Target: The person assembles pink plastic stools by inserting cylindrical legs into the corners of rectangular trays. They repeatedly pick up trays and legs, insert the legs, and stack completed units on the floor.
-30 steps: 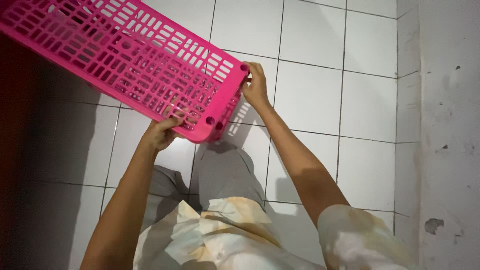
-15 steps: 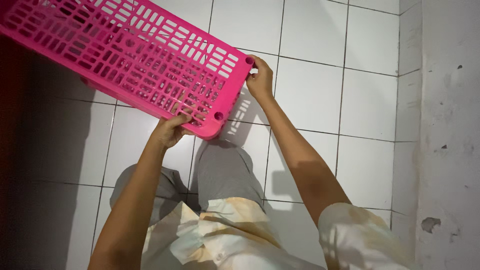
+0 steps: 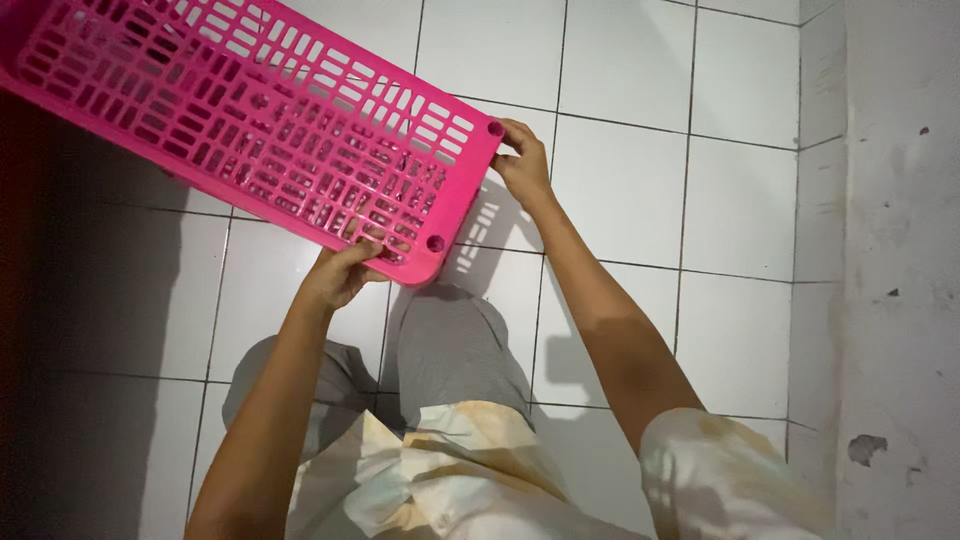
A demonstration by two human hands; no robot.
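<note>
Above the white tiled floor [image 3: 620, 190], upper left of view: pink plastic slatted panel [image 3: 250, 120], perforated w/ rows of rectangular slots, held off the floor and tilted, its far end running out past the top-left edge of the picture.

Near short edge of panel faces you; two round holes at its corners.

Your left hand [image 3: 340, 275]: fingers curled up over the near lower corner of the panel, thumb side underneath, closed around the rim, just beside the lower round hole. Grip is firm on the edge, not spread.

Your right hand [image 3: 522, 160]: fingertips pinching the near upper corner, beside the upper round hole; fingers bent, thumb hidden behind the rim, so exact thumb contact can't be told.

Both forearms extended fwd from lower part of view, well apart at the elbows, converging on the panel's short edge.

Below hands: your legs in grey trousers [image 3: 450, 345], pale yellow-white patterned shirt [image 3: 450, 480] at bottom centre.

Slot-pattern shadow falls on the floor tiles just under the panel's near edge, betw. the two hands.

Right side: rough grey-white wall [image 3: 900, 250] w/ chipped spots, meeting floor along the right edge. Left side of floor is in deep shadow; detail there can't be made out.
</note>
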